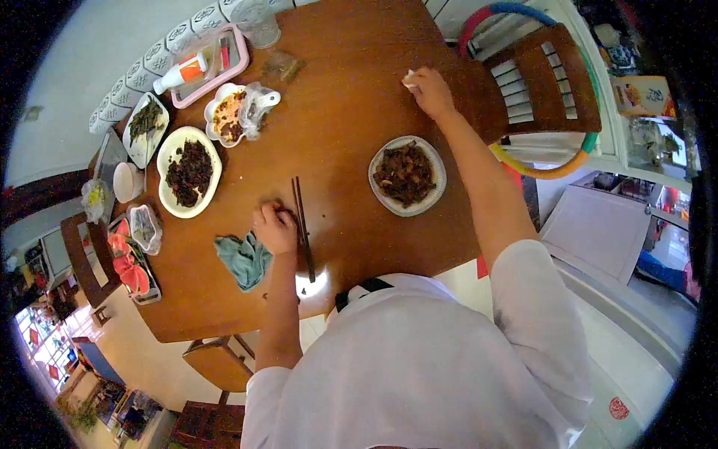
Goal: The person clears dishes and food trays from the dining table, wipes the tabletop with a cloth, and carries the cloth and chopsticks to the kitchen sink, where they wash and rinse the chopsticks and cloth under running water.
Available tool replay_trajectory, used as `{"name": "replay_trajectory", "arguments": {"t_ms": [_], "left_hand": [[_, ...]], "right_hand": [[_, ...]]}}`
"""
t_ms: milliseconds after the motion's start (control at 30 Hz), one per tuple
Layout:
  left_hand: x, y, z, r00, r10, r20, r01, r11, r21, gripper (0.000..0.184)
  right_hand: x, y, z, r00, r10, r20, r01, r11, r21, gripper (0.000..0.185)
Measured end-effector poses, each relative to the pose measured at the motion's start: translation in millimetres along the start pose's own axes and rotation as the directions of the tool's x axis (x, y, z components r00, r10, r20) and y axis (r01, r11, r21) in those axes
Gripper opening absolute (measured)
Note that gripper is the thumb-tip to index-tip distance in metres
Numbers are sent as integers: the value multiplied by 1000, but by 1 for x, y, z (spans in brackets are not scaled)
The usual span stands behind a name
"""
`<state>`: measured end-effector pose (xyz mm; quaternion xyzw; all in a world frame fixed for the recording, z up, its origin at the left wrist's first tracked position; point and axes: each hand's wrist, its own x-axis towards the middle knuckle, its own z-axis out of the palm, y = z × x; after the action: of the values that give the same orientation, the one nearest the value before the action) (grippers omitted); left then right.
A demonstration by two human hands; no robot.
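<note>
My left hand point(277, 226) rests on the wooden table with its fingers curled; what they hold, if anything, is hidden. Just right of it lies a pair of dark chopsticks point(303, 228). A crumpled teal cloth point(244, 260) is beside its wrist on the left. Stretched out towards the table's far right edge, my right hand point(432, 93) is closed on a small white piece that looks like crumpled tissue point(409, 78). Nearer to me than that hand stands a ribbed white bowl of brown cooked food point(406, 176).
On the left are a white plate of dark food point(188, 172), a flower-shaped dish point(228, 114), a plate of greens point(147, 129), a white cup point(128, 182) and watermelon slices point(131, 262). A pink-rimmed tray point(238, 56) holds a bottle point(182, 72). A wooden chair point(542, 82) stands right.
</note>
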<state>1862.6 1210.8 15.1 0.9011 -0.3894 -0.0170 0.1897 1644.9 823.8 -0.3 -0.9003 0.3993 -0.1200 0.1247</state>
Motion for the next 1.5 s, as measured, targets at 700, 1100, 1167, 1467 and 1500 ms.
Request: {"name": "replay_trajectory", "arguments": {"t_ms": [700,1100,1167,1467,1500], "left_hand": [[7,-3,-15,989,37,-140,-70,969,-237,13],[2,4,-18,990,75,-120,-94,983,-156,19],[1,8,-20,998,40,-58,-47,992,-117,20],[8,18,-28,988,95,-118,-95,995,6,19],[8,19,-29,986,104,-133,-104,995,8,19]], "right_hand": [[-169,-30,-54,770,398,498,-618,660,427,29],[-122,-51,-41,882,219,418,-441,696,566,18],[-92,-62,-36,891,309,332,-452,529,718,18],[72,-104,4,748,593,299,-557,316,768,20],[82,-107,7,748,593,300,-556,311,771,20]]}}
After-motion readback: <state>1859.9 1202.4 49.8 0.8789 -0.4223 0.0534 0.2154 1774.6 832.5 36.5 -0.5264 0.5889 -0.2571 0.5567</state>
